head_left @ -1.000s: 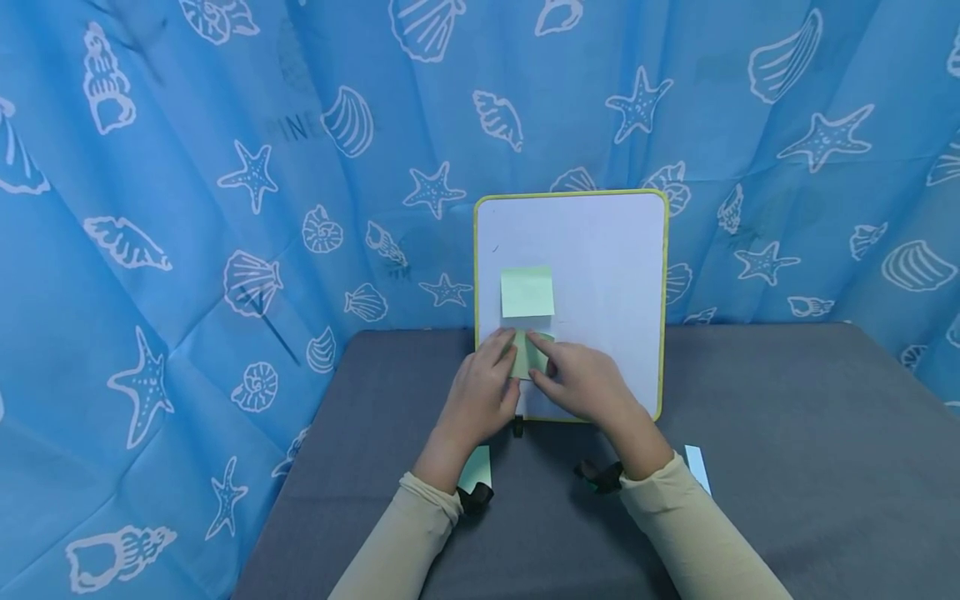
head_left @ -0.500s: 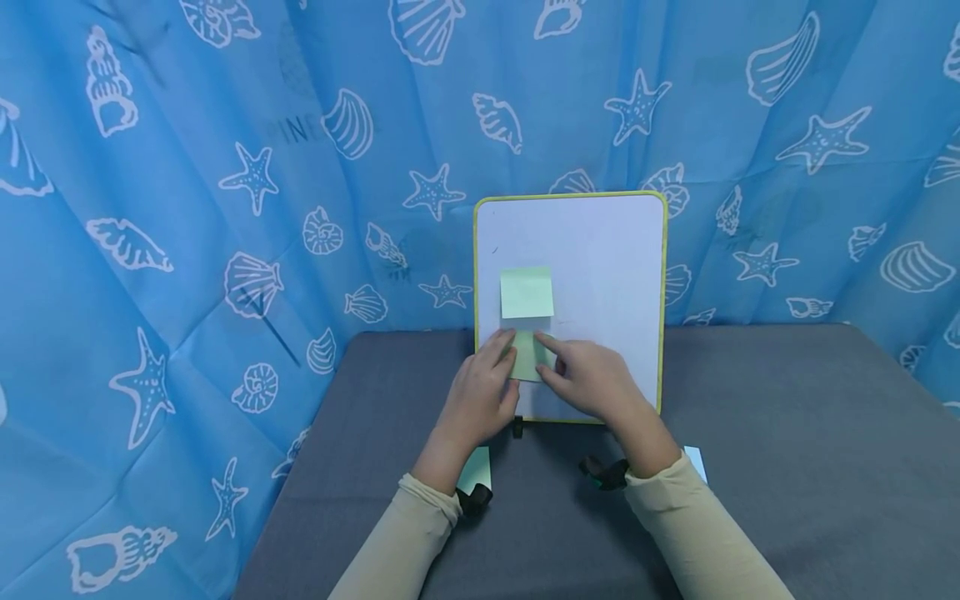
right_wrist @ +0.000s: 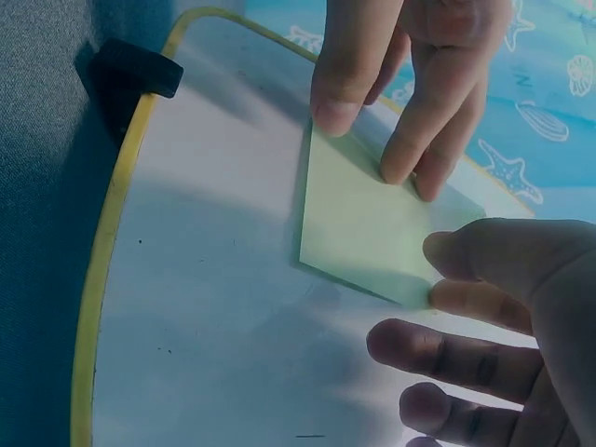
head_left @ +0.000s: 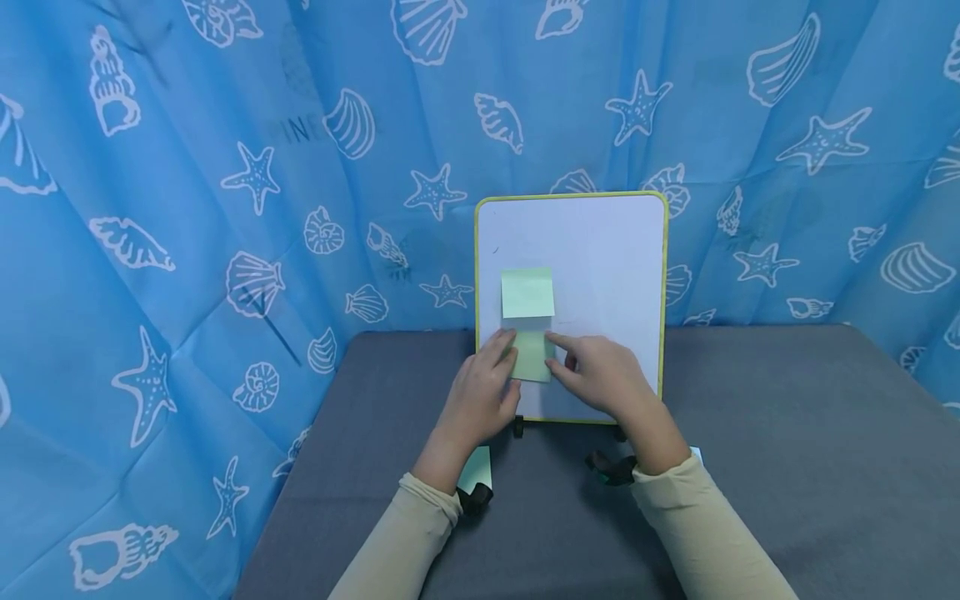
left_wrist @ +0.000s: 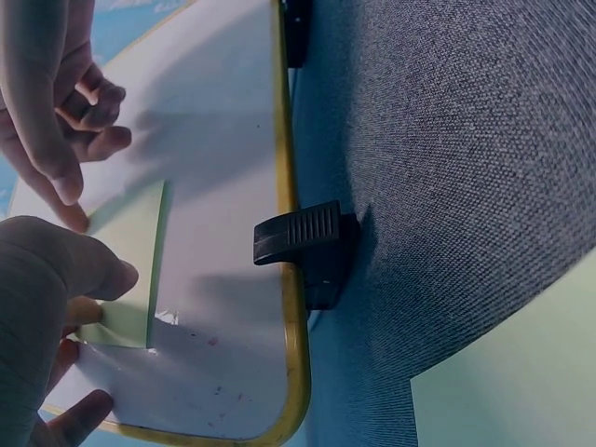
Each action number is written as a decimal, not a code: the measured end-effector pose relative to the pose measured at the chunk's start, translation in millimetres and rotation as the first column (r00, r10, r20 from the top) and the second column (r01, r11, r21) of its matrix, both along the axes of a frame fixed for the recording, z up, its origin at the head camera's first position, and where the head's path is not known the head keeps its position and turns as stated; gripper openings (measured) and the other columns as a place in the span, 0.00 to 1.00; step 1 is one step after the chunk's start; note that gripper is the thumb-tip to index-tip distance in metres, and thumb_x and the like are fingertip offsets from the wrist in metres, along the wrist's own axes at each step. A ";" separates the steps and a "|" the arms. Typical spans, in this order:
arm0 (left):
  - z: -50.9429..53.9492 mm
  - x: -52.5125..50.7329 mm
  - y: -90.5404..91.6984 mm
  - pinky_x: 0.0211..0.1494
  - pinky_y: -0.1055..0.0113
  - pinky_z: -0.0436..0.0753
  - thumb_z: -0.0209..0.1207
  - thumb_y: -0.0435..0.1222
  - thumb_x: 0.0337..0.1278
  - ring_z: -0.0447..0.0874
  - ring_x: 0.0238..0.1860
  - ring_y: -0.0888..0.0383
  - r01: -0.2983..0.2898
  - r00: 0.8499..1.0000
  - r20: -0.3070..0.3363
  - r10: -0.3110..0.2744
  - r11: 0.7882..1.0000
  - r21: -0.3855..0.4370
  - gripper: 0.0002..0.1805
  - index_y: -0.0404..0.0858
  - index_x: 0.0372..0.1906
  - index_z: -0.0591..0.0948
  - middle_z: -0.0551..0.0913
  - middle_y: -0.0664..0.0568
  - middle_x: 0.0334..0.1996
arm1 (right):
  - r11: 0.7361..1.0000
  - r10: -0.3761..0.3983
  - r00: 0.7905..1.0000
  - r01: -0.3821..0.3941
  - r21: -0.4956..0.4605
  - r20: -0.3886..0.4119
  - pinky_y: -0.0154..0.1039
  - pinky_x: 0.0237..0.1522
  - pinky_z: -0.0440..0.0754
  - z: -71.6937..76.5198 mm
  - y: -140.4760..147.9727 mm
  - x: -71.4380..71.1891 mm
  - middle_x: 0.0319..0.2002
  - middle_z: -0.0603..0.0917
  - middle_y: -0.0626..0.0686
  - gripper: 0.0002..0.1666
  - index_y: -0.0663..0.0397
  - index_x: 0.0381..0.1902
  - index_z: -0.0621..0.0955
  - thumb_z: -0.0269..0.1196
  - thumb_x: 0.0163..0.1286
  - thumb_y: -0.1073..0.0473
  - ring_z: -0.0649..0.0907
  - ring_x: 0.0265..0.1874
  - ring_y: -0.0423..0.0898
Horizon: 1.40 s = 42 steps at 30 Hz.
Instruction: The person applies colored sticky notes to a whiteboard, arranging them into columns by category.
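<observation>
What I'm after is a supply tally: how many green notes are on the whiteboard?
2: the upper note, and the lower note between left hand and right hand, which may hide more.
</observation>
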<state>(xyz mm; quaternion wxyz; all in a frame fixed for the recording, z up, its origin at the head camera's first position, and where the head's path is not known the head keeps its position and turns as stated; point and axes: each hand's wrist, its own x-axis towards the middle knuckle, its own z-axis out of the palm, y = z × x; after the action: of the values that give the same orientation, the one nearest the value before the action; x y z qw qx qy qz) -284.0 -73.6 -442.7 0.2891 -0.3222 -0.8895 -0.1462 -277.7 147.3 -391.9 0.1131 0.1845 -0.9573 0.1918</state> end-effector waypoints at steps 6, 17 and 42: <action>-1.5 -1.3 -0.5 0.64 0.46 0.84 0.67 0.36 0.68 0.70 0.79 0.46 0.008 1.000 -0.004 -0.008 1.000 0.011 0.24 0.30 0.65 0.83 0.73 0.42 0.76 | 0.999 0.036 0.998 -0.034 0.035 -0.052 0.38 0.22 0.69 -4.9 -9.0 1.9 0.25 0.80 0.43 0.32 0.51 0.73 0.80 0.68 0.75 0.49 0.73 0.20 0.39; -1.2 -2.2 -1.1 0.63 0.45 0.84 0.68 0.37 0.68 0.71 0.78 0.44 0.017 0.999 -0.033 -0.017 1.000 0.005 0.24 0.31 0.64 0.84 0.74 0.41 0.76 | 0.997 0.057 0.998 -0.055 0.059 -0.032 0.37 0.22 0.69 -10.0 -14.9 2.6 0.22 0.79 0.41 0.36 0.44 0.79 0.74 0.68 0.76 0.49 0.73 0.19 0.37; 1.5 0.8 -0.5 0.66 0.43 0.82 0.68 0.36 0.67 0.69 0.79 0.45 0.010 1.000 0.023 -0.011 1.000 0.016 0.25 0.30 0.65 0.83 0.73 0.42 0.77 | 0.999 0.001 0.990 0.004 -0.031 0.139 0.41 0.20 0.71 6.7 13.0 2.1 0.26 0.83 0.47 0.30 0.45 0.75 0.79 0.65 0.78 0.49 0.75 0.17 0.44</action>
<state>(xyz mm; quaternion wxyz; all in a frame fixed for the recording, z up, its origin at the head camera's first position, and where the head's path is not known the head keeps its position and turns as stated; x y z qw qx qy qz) -283.1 -74.1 -441.2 0.2805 -0.3229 -0.8899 -0.1583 -275.6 160.3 -385.1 0.0492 0.1682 -0.9598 0.2193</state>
